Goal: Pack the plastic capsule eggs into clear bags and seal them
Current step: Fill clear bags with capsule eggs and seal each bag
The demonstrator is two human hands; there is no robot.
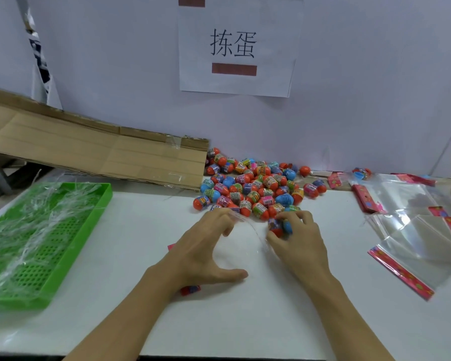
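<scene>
A pile of orange, blue and pink capsule eggs (255,186) lies at the back middle of the white table (130,246). My right hand (297,241) grips capsule eggs (279,226) at the mouth of a clear bag (248,230) lying on the table just before the pile. My left hand (206,246) pinches the bag's top edge with its fingertips, thumb spread out over the table. The bag's red header (190,289) shows under my left wrist.
A green perforated tray (99,204) with clear plastic strips stands at the left. Flattened cardboard (102,152) leans against the back wall. Empty clear bags (414,241) with red patterned headers lie at the right. A paper sign (235,45) hangs on the wall.
</scene>
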